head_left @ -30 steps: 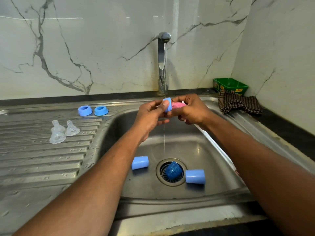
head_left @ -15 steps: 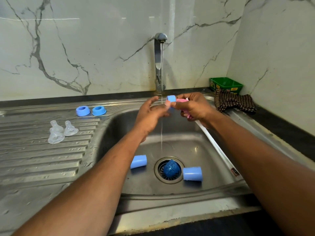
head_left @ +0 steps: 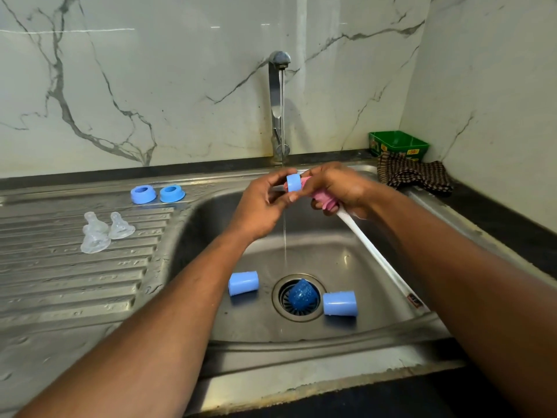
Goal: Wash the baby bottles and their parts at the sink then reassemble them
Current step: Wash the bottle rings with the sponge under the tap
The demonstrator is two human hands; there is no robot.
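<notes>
My left hand [head_left: 259, 206] pinches a small blue bottle collar [head_left: 293, 182] under the running water. My right hand [head_left: 337, 185] grips a bottle brush whose pink sponge head [head_left: 324, 199] meets the collar; its white handle [head_left: 376, 257] slants down along my right forearm. Two light blue caps [head_left: 243, 283] [head_left: 340, 303] lie on their sides on the sink floor, and a darker blue cap [head_left: 301, 294] sits on the drain. Two more blue collars [head_left: 143, 194] [head_left: 172, 193] and three clear teats [head_left: 99, 232] rest on the drainboard.
The tap [head_left: 278, 101] stands at the back of the steel sink [head_left: 301, 351], with a thin stream falling towards the drain. A green box [head_left: 398, 144] and a checked cloth [head_left: 413, 175] lie in the back right corner. The ridged drainboard [head_left: 75, 282] stretches left.
My left fingers, spread half a second ago, have closed on the blue collar again. Both hands stay under the stream, and the collar has shifted slightly left and down.
</notes>
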